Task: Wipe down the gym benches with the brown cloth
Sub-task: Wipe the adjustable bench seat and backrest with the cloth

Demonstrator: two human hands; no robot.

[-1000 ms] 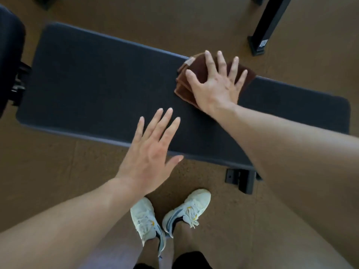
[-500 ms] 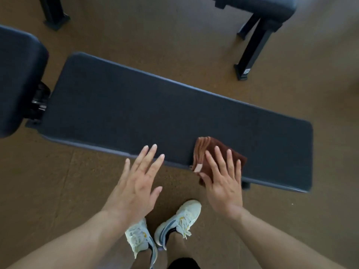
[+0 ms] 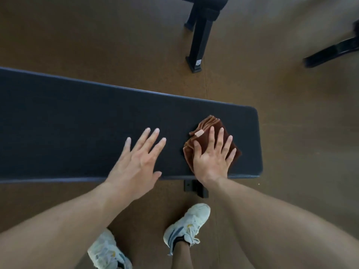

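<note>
A long dark padded gym bench [image 3: 77, 123] runs across the view from the left edge to right of centre. The folded brown cloth [image 3: 207, 125], with a small pale tag, lies on the pad near its right end. My right hand [image 3: 212, 156] presses flat on the cloth, fingers spread and straight. My left hand [image 3: 138, 162] is over the pad's near edge to the left of the cloth, fingers straight and spread, holding nothing.
Another bench's black leg and foot [image 3: 198, 45] stand on the brown floor beyond the pad. A black frame bar [image 3: 332, 52] lies at the far right. A black bracket [image 3: 194, 188] sits under the near edge. My white shoes [image 3: 186, 224] are below.
My right hand has slid the cloth from the pad's near edge further onto the pad, close to its right end. My left hand has moved forward over the pad.
</note>
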